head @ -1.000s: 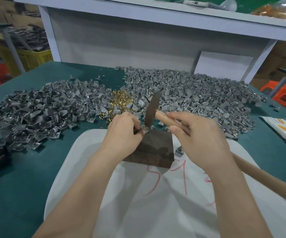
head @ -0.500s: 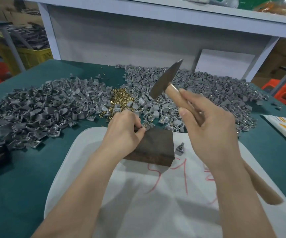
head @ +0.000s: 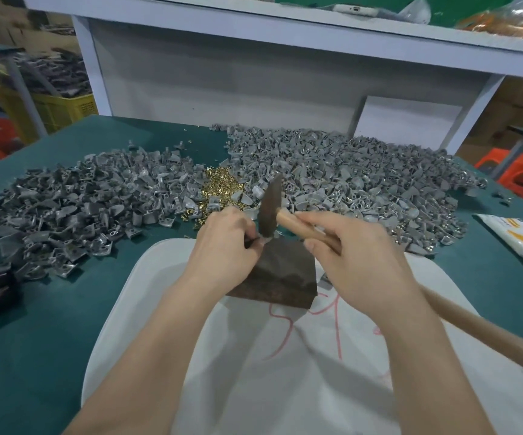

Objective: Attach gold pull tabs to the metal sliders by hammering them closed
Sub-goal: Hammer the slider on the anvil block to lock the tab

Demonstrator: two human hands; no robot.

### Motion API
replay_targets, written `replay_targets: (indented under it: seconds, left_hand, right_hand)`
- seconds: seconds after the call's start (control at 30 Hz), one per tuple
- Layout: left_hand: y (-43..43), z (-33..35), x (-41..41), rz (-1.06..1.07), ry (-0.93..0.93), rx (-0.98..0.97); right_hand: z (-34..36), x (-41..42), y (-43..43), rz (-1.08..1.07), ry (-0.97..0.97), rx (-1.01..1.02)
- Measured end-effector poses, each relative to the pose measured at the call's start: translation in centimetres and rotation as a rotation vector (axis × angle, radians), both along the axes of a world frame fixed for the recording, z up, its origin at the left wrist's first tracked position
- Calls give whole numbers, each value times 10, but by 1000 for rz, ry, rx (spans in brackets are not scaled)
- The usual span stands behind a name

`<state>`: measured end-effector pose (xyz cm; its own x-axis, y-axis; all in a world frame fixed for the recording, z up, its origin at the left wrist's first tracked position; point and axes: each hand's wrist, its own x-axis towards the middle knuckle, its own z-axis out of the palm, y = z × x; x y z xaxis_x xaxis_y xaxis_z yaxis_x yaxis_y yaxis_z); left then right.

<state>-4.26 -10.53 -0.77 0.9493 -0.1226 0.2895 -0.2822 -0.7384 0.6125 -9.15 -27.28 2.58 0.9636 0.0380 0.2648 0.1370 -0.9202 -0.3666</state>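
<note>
Riskily, the left hand [head: 225,246] pinches the slider [head: 264,241] under the hammer [head: 269,211] the right hand [head: 357,255] grips; a skewed blow could hit fingertips [head: 253,247].

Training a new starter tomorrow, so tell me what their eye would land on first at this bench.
The grey metal sliders lie heaped in two wide mounds across the far side of the green table, with a small glinting pile of gold pull tabs between them. At centre, the right hand holds a wooden-handled hammer with its head down at a dark block, where the left hand pinches a small piece.
</note>
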Motion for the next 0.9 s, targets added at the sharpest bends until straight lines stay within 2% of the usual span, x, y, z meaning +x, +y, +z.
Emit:
replay_targets:
  seconds: [0.13,0.2,0.37,0.43,0.5,0.53,0.6,0.63,0.73,0.8,0.9]
  left_hand:
    - [0,1,-1,5,13,-1]
    - [0,1,-1,11,16,-10]
    - [0,3,-2,6,21,6]
    - [0,3,-1,1,21,12]
    - [0,2,0,-1,24,22]
    - [0,2,0,-2,27,21]
    - [0,1,1,-10,20,2]
    - [-1,1,2,-18,3,-9]
    - [-1,-1,3,-33,-54,-61]
    - [-1,-1,4,-3,-91,-136]
    - [2,3,7,129,-172,-300]
  right_hand:
    - [-11,13,-9,-95,-130,163]
    - [-20,24,-17,-190,-132,204]
    - [-39,37,-31,-305,125,311]
    - [-42,38,-31,-307,141,290]
    - [-41,39,-30,-330,46,177]
    - [-39,39,-28,-320,-36,151]
    - [-30,38,-17,-202,-167,223]
    - [-26,38,-8,-101,-158,280]
    - [-21,42,21,135,54,353]
    - [-19,52,29,125,30,350]
    - [-4,78,23,-104,-189,474]
